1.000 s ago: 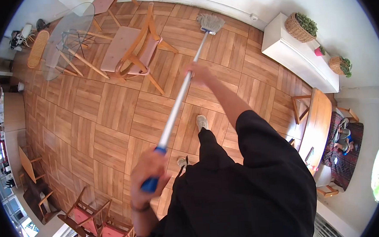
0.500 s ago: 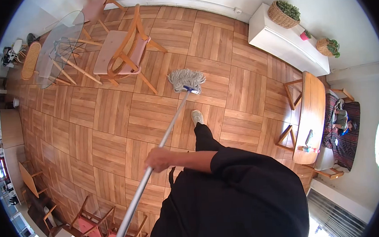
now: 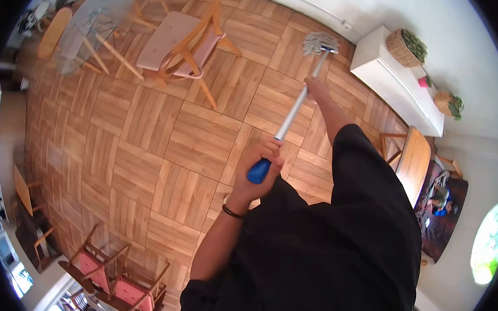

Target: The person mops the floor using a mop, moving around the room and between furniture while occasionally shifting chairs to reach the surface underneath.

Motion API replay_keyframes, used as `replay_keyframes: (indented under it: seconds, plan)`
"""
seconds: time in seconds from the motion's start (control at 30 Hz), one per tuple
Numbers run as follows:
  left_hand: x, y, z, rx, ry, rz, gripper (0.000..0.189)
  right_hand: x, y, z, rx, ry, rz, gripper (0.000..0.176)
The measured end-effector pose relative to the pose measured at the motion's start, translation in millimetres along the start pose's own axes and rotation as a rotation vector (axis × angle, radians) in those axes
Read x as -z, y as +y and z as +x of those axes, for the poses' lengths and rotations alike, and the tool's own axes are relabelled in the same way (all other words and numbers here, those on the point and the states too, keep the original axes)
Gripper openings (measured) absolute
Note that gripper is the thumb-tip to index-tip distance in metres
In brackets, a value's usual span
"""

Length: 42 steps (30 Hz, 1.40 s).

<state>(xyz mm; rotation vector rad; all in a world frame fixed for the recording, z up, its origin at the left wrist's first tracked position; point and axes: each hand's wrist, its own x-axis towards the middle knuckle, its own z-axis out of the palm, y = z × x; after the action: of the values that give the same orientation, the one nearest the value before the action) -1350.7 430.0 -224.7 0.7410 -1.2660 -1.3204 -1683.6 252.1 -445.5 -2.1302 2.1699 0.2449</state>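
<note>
A mop with a grey string head [image 3: 317, 42] rests on the wooden floor near the wall and the white cabinet. Its metal pole [image 3: 293, 111] slants back toward my body. My left hand [image 3: 261, 161], with a dark band at the wrist, is wrapped round the blue grip at the pole's top end. Farther down the pole, my right hand [image 3: 315, 87] is closed around the shaft, arm stretched forward.
A pink-seated wooden chair [image 3: 176, 43] and a glass table [image 3: 90, 31] stand at upper left. The white cabinet [image 3: 389, 70] carries potted plants. A wooden table [image 3: 413, 159] is at right; red-seated chairs [image 3: 133, 291] are at lower left.
The mop head has moved to the right and away, up to the wall. My left hand has come into view on the blue grip. My right arm reaches farther forward.
</note>
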Motion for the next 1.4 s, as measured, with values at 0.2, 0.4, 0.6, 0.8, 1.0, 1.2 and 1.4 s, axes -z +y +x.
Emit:
replay_keyframes:
  seconds: [0.2, 0.4, 0.6, 0.8, 1.0, 1.2, 1.4]
  plan:
    - [82, 125, -90, -0.028, 0.159, 0.068, 0.015, 6, -145, -74, 0.161, -0.003, 0.532, 0.028]
    - [133, 294, -216, -0.422, 0.334, 0.468, 0.015, 79, -348, -265, 0.770, 0.346, 1.173, 0.010]
    - [118, 338, -242, -0.539, 0.355, 0.460, 0.014, 108, -412, -358, 1.218, -0.245, 0.965, 0.015]
    - [104, 279, -174, -0.444, 0.359, 0.519, 0.015, 66, -347, -206, 1.260, 0.094, 1.021, 0.011]
    - [82, 142, -25, -0.176, 0.217, 0.551, 0.016, 63, -213, 41, 0.755, 0.092, 0.407, 0.011]
    - [66, -17, 73, -0.071, 0.160, 0.269, 0.020, 48, -160, 148, 0.154, -0.042, 0.001, 0.053]
    - [126, 95, 35, -0.097, 0.030, 0.311, 0.020, 54, -185, 122, 0.149, -0.094, 0.268, 0.046]
